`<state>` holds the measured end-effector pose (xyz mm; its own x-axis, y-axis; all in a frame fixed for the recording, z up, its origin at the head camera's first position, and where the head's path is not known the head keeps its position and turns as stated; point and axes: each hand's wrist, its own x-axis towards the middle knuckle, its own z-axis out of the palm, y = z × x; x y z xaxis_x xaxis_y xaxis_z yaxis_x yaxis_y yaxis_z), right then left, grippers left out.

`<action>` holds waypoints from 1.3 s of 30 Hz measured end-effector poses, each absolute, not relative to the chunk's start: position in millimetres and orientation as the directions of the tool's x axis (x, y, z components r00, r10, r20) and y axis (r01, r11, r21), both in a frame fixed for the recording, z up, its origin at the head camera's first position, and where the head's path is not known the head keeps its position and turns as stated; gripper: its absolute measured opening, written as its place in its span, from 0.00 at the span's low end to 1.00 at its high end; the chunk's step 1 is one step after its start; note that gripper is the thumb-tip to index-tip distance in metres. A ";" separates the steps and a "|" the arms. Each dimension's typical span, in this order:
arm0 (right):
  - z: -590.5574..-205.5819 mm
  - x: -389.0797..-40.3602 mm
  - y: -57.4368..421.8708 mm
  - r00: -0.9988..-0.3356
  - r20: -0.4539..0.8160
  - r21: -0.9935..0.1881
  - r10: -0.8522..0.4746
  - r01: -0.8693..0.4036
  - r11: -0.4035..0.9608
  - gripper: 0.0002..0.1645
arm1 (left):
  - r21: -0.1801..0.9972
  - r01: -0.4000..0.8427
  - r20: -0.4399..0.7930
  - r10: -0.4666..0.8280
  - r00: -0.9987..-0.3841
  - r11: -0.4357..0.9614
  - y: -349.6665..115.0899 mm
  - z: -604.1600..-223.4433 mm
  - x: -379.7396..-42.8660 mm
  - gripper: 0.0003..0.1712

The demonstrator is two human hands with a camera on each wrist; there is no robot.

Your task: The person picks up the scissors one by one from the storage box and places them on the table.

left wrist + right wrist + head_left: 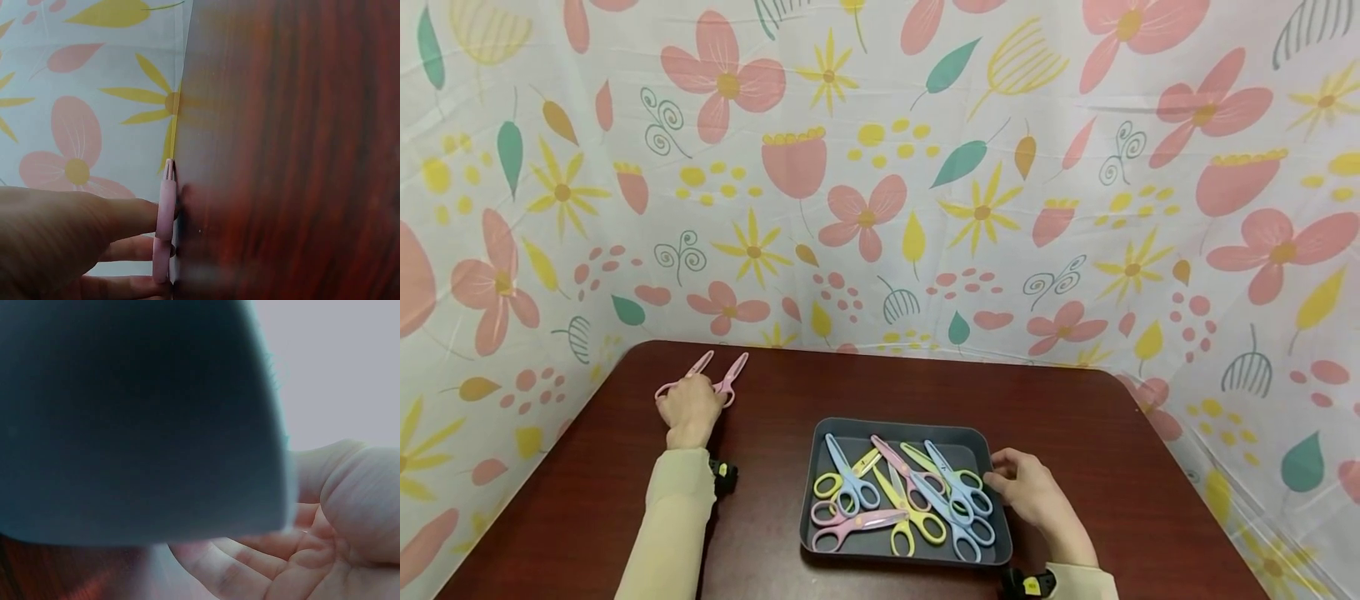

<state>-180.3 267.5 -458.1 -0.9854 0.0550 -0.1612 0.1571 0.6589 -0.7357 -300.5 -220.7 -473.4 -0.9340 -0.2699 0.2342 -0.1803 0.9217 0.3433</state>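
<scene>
Left arm: stretched toward the far left, pale sleeve (670,517) ending just short of the wrist.
Left wrist (688,439): bare, roughly in line with the forearm.
Left hand (691,407): back upward, pinching; in the left wrist view its fingers (122,251) point right, slightly spread.
Right arm: mostly out of view, only the cuff (1082,582) showing at the near right.
Right wrist (1070,542): bare, angled toward the far left.
Right hand (1033,492): thumb and forefinger apart, fingers loosely bent, tips partly hidden; whether they grip is unclear.
</scene>
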 end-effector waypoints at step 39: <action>-458.3 -181.2 268.1 -0.985 -0.168 -0.739 0.051 0.160 0.655 0.14 | 0.368 -0.098 0.280 -0.211 -0.937 0.925 -218.6 -450.5 -289.8 0.18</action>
